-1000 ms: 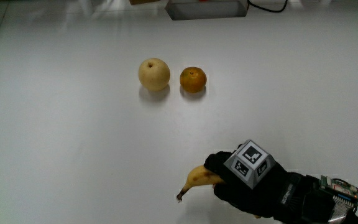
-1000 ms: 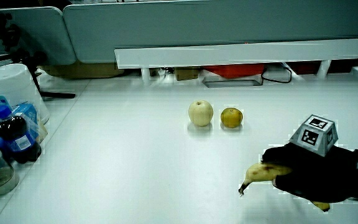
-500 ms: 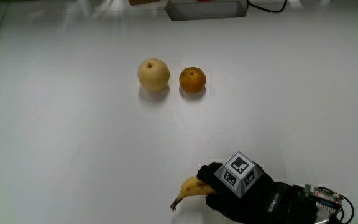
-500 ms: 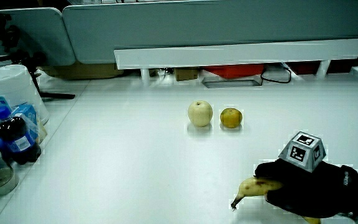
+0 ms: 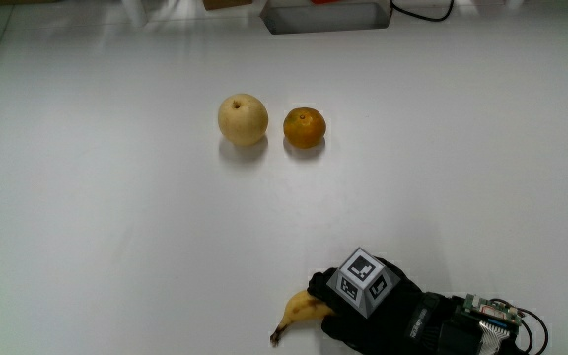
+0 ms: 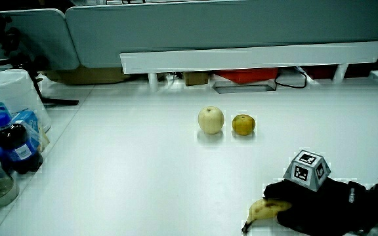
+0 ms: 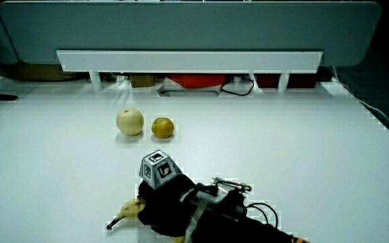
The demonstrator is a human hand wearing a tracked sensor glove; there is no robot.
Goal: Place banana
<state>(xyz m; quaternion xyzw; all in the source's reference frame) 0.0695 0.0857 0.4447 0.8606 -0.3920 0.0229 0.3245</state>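
Observation:
A yellow banana [image 5: 297, 317] lies low near the table's near edge, its dark stem tip pointing away from the hand; it also shows in both side views [image 6: 262, 212] [image 7: 128, 212]. The gloved hand [image 5: 383, 314] with the patterned cube [image 5: 360, 279] on its back is shut on the banana's thicker end, covering most of it. The hand [image 6: 320, 207] [image 7: 169, 202] rests at table level, much nearer to the person than the two round fruits.
A pale pear [image 5: 243, 118] and an orange [image 5: 305, 127] sit side by side mid-table. In a side view, bottles [image 6: 15, 143] and a white container [image 6: 12, 95] stand at the table's edge. A low partition [image 6: 241, 59] runs along the table's end.
The hand has drawn the banana nearer to the person and lower toward the table. The pear and orange have not moved.

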